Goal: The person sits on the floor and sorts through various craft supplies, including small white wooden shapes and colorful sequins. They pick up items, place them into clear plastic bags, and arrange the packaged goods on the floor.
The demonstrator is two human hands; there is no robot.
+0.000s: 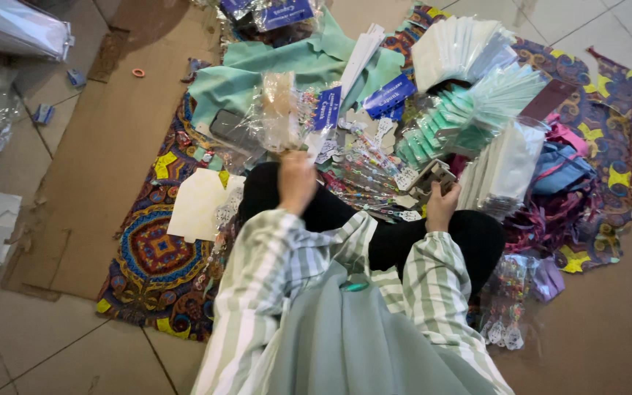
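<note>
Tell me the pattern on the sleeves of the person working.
Pale green and white stripes on both sleeves, seen best in the head view.

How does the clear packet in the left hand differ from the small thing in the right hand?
The clear packet is larger than the small grey thing, which barely shows past the hand. The left hand lifts the packet upright above the patterned cloth; the right hand keeps its thing low, near the lap. The packet is see-through; the grey thing looks solid. Each is held by one hand.
</note>
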